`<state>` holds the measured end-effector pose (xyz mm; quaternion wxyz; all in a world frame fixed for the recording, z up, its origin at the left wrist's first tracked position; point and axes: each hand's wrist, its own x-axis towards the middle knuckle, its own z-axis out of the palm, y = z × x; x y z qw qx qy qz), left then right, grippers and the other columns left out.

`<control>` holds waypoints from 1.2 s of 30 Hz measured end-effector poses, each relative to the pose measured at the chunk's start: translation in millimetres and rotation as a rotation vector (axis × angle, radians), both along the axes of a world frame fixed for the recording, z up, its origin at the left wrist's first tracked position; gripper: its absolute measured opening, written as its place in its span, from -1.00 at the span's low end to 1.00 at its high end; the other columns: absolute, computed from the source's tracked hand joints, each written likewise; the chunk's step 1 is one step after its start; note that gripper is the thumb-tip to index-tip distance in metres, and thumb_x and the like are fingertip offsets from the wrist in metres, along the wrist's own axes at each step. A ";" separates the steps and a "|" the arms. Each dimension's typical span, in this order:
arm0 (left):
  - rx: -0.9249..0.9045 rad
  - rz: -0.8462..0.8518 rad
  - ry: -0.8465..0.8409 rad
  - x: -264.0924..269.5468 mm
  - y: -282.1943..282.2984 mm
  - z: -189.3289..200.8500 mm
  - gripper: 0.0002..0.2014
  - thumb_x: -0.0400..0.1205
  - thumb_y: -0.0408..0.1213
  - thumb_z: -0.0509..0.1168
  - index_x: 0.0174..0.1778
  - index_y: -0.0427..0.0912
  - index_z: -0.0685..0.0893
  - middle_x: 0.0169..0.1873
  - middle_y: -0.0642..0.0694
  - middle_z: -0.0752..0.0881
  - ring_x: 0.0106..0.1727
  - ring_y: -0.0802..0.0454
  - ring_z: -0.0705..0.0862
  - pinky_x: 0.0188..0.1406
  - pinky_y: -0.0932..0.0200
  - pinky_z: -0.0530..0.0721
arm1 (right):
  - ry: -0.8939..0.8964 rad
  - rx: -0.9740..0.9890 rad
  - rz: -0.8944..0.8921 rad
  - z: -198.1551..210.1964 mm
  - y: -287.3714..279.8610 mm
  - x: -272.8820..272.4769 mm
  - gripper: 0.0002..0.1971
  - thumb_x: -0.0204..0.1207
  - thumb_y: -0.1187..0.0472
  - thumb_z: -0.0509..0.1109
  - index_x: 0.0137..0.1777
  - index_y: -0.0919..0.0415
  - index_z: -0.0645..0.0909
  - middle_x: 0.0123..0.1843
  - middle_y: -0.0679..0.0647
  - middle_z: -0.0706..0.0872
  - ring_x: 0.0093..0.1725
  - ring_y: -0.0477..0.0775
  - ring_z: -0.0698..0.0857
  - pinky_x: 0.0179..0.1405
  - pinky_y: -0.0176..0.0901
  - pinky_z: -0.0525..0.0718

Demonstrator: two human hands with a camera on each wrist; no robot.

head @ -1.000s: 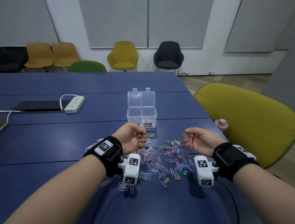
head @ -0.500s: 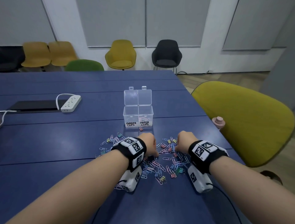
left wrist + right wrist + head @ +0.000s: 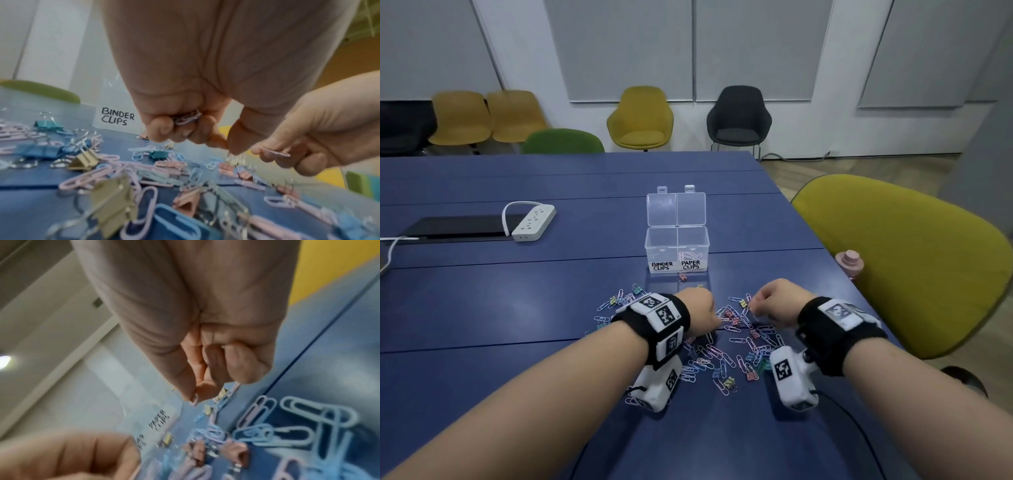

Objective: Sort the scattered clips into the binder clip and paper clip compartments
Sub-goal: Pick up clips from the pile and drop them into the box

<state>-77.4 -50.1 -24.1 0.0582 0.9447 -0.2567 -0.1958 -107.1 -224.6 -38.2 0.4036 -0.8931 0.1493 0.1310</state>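
Observation:
A clear two-compartment box (image 3: 676, 240) stands open, labelled BINDER CLIPS on the left and PAPER CLIPS on the right. Some pink paper clips (image 3: 691, 255) lie in its right compartment. Pastel paper clips and binder clips (image 3: 726, 356) lie scattered on the blue table in front of it. My left hand (image 3: 714, 322) is low over the pile. Its curled fingers hold several paper clips (image 3: 187, 118), and its thumb and forefinger (image 3: 227, 145) meet just above the clips. My right hand (image 3: 754, 305) hovers to its right and pinches a pink paper clip (image 3: 194, 400).
A white power strip (image 3: 533, 222) and a black flat device (image 3: 455, 228) lie at the back left. A yellow-green chair (image 3: 911, 274) stands close to the table's right edge. A pink bottle top (image 3: 849, 262) shows beside it.
Both hands were palm up holding paper clips, then turned over and dropped onto the pile. The right hand now pinches a clip just above it.

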 end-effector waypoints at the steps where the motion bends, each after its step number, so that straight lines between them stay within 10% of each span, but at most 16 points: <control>1: -0.062 0.044 0.031 1.3 4.6 3.0 -0.83 0.63 -0.19 0.13 -0.20 -0.18 0.53 -0.29 -0.14 0.53 -0.27 -0.07 0.50 -0.34 0.19 0.48 | 0.002 0.194 -0.053 1.0 -2.9 -2.9 -0.85 0.49 0.40 0.35 -0.29 0.25 0.65 -0.40 0.18 0.54 -0.51 -0.01 0.36 -0.63 -0.34 0.31; 5: -0.503 0.373 0.331 7.1 17.4 8.2 -0.83 0.64 -0.43 0.05 -0.28 -0.25 0.41 -0.29 -0.21 0.49 -0.37 -0.01 0.38 -0.43 0.13 0.45 | 0.051 0.799 -0.274 6.8 -11.1 -8.1 -0.81 0.60 0.44 0.15 -0.14 0.31 0.59 -0.35 0.12 0.48 -0.45 -0.03 0.38 -0.65 -0.34 0.32; 10: -1.238 0.857 0.818 15.5 38.1 7.0 -0.89 0.49 -0.51 0.01 -0.25 -0.25 0.39 -0.30 -0.18 0.43 -0.41 0.03 0.43 -0.59 0.25 0.45 | 0.072 1.064 -0.444 9.4 -5.5 -10.0 -0.76 0.59 0.37 0.05 -0.29 0.29 0.45 -0.42 0.13 0.41 -0.48 0.03 0.45 -0.75 -0.32 0.37; 13: -1.330 0.941 0.922 21.3 48.7 6.7 -0.91 0.55 -0.48 0.01 -0.16 -0.30 0.41 -0.08 -0.29 0.47 -0.29 -0.03 0.53 -0.61 0.26 0.62 | 0.036 0.743 -0.325 6.9 1.7 -10.3 -0.74 0.59 0.40 0.11 -0.33 0.25 0.44 -0.43 0.09 0.37 -0.56 -0.05 0.27 -0.68 -0.35 0.21; 16: -1.316 0.966 0.893 22.8 56.1 4.9 -0.90 0.61 -0.54 0.07 -0.16 -0.30 0.43 -0.10 -0.36 0.56 -0.34 -0.03 0.55 -0.63 0.28 0.67 | 0.025 0.005 -0.018 11.1 1.5 -9.9 -0.79 0.58 0.36 0.21 -0.27 0.25 0.56 -0.38 0.09 0.53 -0.48 0.00 0.40 -0.52 -0.26 0.38; 19: -1.308 0.950 0.873 23.3 65.3 1.9 -0.91 0.62 -0.58 0.14 -0.12 -0.33 0.47 -0.15 -0.31 0.59 -0.38 0.01 0.61 -0.62 0.30 0.69 | 0.062 -0.474 0.178 14.9 -4.4 -9.8 -0.75 0.60 0.28 0.21 0.08 0.41 0.67 0.08 0.27 0.74 -0.11 0.17 0.60 -0.15 -0.18 0.51; 27: -1.225 0.948 1.003 22.2 75.3 2.1 -0.77 0.61 -0.55 0.00 -0.13 -0.39 0.59 -0.41 -0.14 0.52 -0.66 0.13 0.48 -0.69 0.37 0.56 | 0.119 -0.609 0.339 2.8 -5.4 -23.6 -0.79 0.51 0.10 0.42 -0.04 0.19 0.49 -0.07 0.13 0.62 -0.09 0.07 0.53 -0.13 -0.18 0.47; 32: -1.319 1.041 1.006 27.8 76.1 2.7 -0.68 0.72 -0.25 0.07 -0.37 -0.22 0.42 -0.64 -0.05 0.41 -0.76 0.15 0.27 -0.76 0.46 0.27 | 0.026 -0.625 0.338 -3.6 4.1 -21.4 -0.94 0.58 0.28 0.24 -0.03 0.16 0.40 0.19 0.21 0.67 0.11 0.18 0.61 -0.02 -0.14 0.50; 36: -1.343 1.089 0.865 29.2 75.4 -0.8 -0.63 0.77 -0.24 0.03 -0.39 -0.20 0.37 -0.40 -0.18 0.52 -0.69 0.14 0.28 -0.82 0.40 0.24 | 0.025 -0.658 0.377 -6.0 12.6 -18.4 -0.96 0.61 0.32 0.17 -0.06 0.20 0.37 0.20 0.25 0.68 0.06 0.17 0.60 -0.03 -0.11 0.51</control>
